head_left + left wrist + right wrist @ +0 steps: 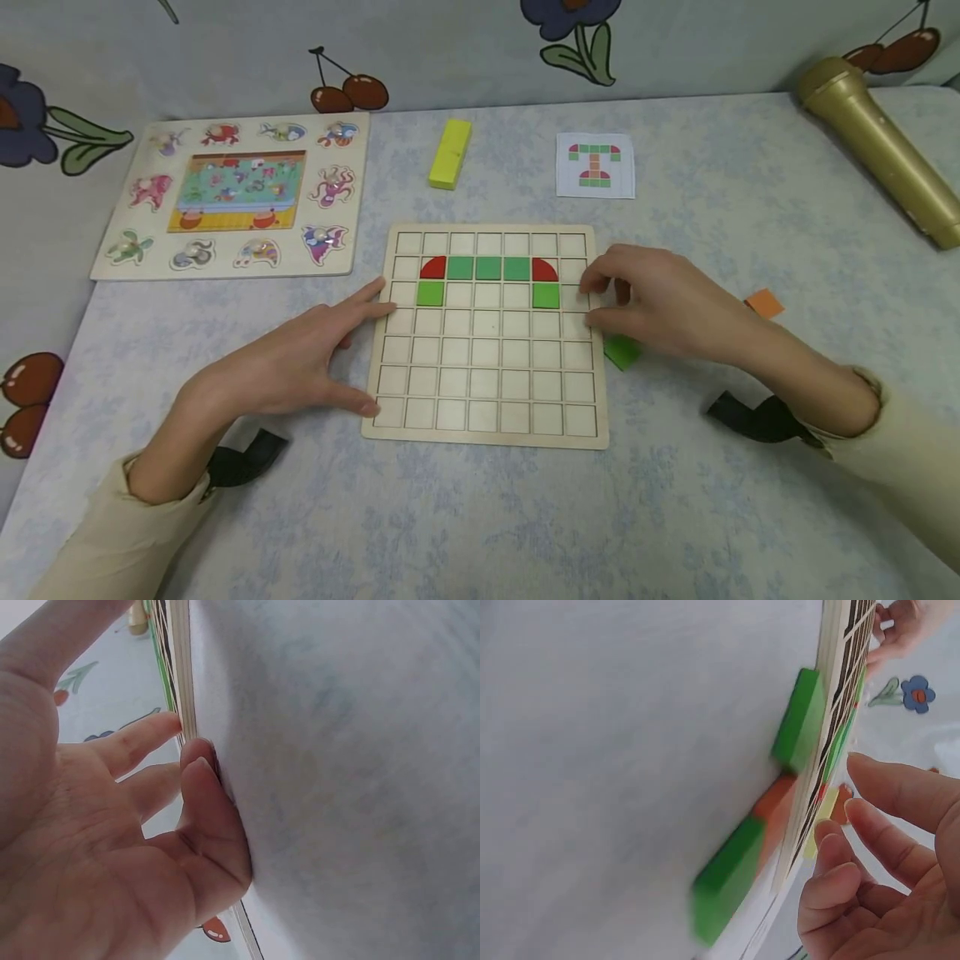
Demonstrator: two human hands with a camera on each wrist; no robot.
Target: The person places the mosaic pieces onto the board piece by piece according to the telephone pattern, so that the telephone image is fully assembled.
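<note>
A wooden grid board (485, 382) lies flat in front of me. In its upper rows sit dark green squares (488, 267) between two red quarter-round pieces (545, 270), with a light green square (430, 292) below each red one. My left hand (288, 358) rests at the board's left edge, thumb and fingers spread along it, holding nothing. Over the right edge hovers my right hand (660, 304), its fingers loosely bent and apart from the thumb, nothing between them. Partly hidden under it lies a green block (621, 353); the right wrist view shows green blocks and an orange block (778, 799) beside the board.
A card with a block pattern (595, 185) and a yellow block (450, 154) lie behind the board. At the back left is a sea-animal peg puzzle (330, 260), at the back right a gold microphone (877, 142). An orange piece (764, 303) shows beyond my right wrist.
</note>
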